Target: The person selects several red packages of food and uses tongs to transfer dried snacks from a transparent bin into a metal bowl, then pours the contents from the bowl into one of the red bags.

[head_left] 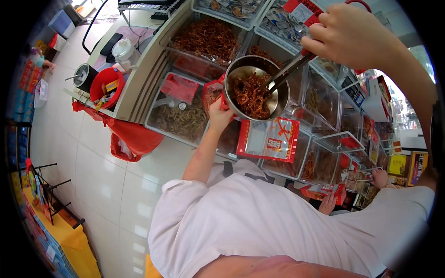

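Note:
My left hand point(219, 116) is closed at the near left side of a round metal bowl point(230, 105), holding it up over the food bins. A red piece shows between my fingers and the bowl; whether it is a handle or packaging, I cannot tell. Dark reddish-brown shredded food point(252, 97) lies in the bowl. From the upper right, my right hand point(340, 37) grips metal tongs point(288, 69), whose tips reach down into this food. Below the bowl, a red-bordered pouch with a clear window point(269, 139) lies across the bins.
Clear bins of dried food point(204, 41) surround the bowl, one holding greenish strips point(178, 116). Left are a red basket point(107, 85), a steel tumbler point(85, 76) and a red plastic bag point(132, 141). Another person's hands point(328, 203) hold red packaging at the lower right.

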A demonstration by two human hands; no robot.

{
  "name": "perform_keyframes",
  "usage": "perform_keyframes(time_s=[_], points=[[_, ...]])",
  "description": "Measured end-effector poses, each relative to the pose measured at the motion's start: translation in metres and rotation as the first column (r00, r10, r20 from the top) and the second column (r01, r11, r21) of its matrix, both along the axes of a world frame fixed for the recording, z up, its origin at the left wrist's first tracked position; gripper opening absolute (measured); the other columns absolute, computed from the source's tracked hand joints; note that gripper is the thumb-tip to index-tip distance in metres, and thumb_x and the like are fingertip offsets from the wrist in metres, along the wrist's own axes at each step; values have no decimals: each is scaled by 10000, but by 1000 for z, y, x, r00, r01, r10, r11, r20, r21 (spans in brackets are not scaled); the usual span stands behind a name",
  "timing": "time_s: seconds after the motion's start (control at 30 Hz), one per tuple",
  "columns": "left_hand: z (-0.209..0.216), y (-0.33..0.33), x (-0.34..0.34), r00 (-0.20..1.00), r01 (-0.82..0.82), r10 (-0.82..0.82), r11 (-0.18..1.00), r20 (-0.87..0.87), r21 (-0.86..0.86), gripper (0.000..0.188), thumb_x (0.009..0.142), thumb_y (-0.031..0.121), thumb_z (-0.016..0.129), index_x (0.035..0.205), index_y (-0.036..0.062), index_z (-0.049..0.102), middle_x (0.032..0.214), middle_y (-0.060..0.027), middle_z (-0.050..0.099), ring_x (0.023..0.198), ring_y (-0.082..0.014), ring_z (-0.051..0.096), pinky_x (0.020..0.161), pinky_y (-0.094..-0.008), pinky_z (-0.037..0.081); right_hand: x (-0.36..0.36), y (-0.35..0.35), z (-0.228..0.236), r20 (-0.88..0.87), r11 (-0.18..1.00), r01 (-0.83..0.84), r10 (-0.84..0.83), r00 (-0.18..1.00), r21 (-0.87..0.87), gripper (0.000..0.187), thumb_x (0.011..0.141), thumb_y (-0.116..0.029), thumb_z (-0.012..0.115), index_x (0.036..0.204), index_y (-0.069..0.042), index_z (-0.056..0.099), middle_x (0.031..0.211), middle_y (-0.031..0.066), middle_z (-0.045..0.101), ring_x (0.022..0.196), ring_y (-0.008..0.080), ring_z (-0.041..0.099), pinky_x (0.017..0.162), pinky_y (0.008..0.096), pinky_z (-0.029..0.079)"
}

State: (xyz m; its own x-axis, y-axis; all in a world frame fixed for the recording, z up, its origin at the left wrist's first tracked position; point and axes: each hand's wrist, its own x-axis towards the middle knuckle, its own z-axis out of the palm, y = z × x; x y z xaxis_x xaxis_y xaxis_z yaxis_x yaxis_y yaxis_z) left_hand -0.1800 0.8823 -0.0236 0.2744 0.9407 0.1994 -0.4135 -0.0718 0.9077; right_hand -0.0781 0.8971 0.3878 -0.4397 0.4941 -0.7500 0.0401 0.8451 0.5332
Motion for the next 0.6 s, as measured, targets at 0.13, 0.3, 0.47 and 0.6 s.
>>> perform_keyframes(time_s=[0.13,0.3,0.47,0.6], points=[[-7,-2,2,997,25,-13,987,74,-159,223,689,-48,614,904,-23,564,808,0,591,734,-61,530,665,-197,430,2,5,-21,-99,999,-21,24,995,33,88,692,-117,541,648,-57,493,516,16,512,497,161,571,435,260,454],[-8,-1,1,998,-45,48,996,38,-71,266,698,-50,609,956,-26,546,849,-13,592,769,-81,543,694,-212,435,13,11,-72,-220,972,-166,201,955,168,132,643,-151,567,732,-58,540,571,-17,493,539,117,519,513,233,378],[-2,-5,-5,996,-63,68,994,54,-87,323,672,-24,629,981,-27,537,959,-54,583,835,-116,548,741,-233,429,8,12,-101,-243,961,-215,254,936,175,78,646,-150,565,674,-91,521,578,-29,497,569,121,537,547,235,387],[-2,6,-13,990,71,-59,994,-131,86,914,437,212,842,1178,-1,350,1111,-115,498,1009,-201,491,847,-315,400,-2,6,-66,-186,942,-209,262,947,263,95,654,-157,566,705,-92,518,615,-15,519,606,117,545,562,226,386]])
